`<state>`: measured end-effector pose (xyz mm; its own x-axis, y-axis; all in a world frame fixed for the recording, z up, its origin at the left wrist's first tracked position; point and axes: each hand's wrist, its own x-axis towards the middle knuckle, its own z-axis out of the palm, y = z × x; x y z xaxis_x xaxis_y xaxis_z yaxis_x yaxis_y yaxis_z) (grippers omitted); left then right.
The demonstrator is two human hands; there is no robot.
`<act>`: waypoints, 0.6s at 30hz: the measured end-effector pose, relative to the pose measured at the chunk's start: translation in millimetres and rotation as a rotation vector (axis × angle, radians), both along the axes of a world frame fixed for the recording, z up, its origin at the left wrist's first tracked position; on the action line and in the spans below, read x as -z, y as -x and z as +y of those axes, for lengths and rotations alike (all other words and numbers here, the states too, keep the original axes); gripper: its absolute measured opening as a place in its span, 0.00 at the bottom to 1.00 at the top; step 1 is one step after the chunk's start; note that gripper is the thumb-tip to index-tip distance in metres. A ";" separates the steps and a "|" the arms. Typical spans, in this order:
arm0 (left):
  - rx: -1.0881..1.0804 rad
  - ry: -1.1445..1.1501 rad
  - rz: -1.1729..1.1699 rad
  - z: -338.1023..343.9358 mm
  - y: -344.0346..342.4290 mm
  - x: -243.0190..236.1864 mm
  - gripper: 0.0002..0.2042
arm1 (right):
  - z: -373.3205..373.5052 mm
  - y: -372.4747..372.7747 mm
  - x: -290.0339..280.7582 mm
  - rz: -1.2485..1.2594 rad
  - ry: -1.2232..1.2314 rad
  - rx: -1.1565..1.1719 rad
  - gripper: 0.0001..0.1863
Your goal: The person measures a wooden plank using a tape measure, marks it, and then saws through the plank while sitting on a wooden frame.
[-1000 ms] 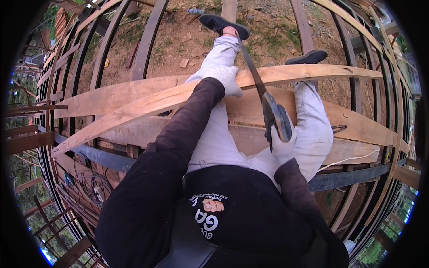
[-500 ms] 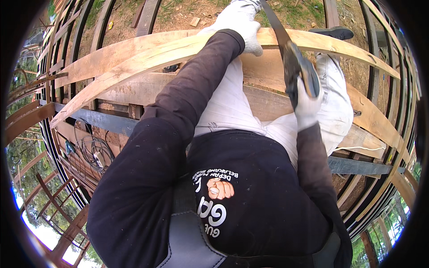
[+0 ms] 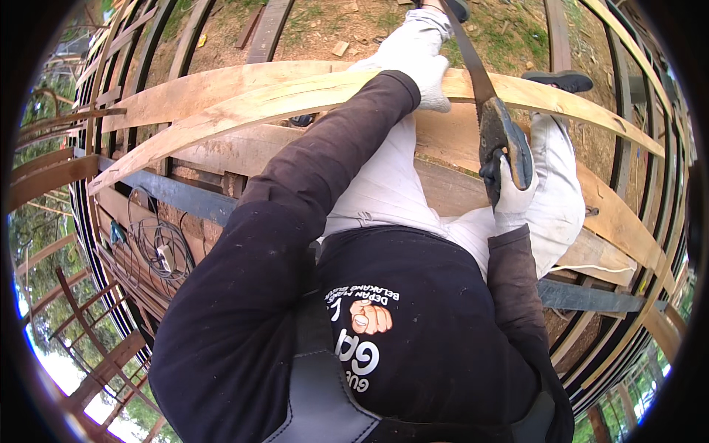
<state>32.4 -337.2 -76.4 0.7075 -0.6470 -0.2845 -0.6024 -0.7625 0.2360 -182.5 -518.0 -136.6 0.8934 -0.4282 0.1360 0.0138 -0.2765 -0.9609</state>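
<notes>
My right hand [image 3: 515, 193], in a white glove, grips the dark handle of a handsaw [image 3: 504, 136]. The saw's long dark blade crosses over a pale wooden plank [image 3: 273, 96] and points away from me. To the left of the blade, my left hand [image 3: 430, 83], also gloved, is closed over the plank; most of its fingers are hidden. The plank lies across my view and appears curved. My legs, in light trousers, extend under and beyond it, one on either side of the saw handle.
Wider boards [image 3: 244, 146] lie beneath the plank. A coiled cable [image 3: 159, 247] with a white plug block lies at left. Dark slats surround me, with ground and wood scraps [image 3: 340, 49] beyond. A dark shoe [image 3: 565, 80] shows at upper right.
The handsaw has come back slightly toward me, its handle now just on the near side of the plank. My left hand keeps its place on the plank while the whole view shifts slightly.
</notes>
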 end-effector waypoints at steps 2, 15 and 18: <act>0.017 0.015 0.009 0.5 -2.2 -0.4 0.30 | 8.3 -0.3 -13.6 0.062 -0.231 0.036 0.21; 0.202 -0.055 -0.192 4.3 29.0 -65.4 0.28 | 6.4 37.4 -44.0 0.123 -0.425 0.052 0.22; 0.161 0.116 -0.117 9.1 16.8 -16.7 0.28 | 8.4 26.5 -27.8 0.092 -0.313 -0.068 0.31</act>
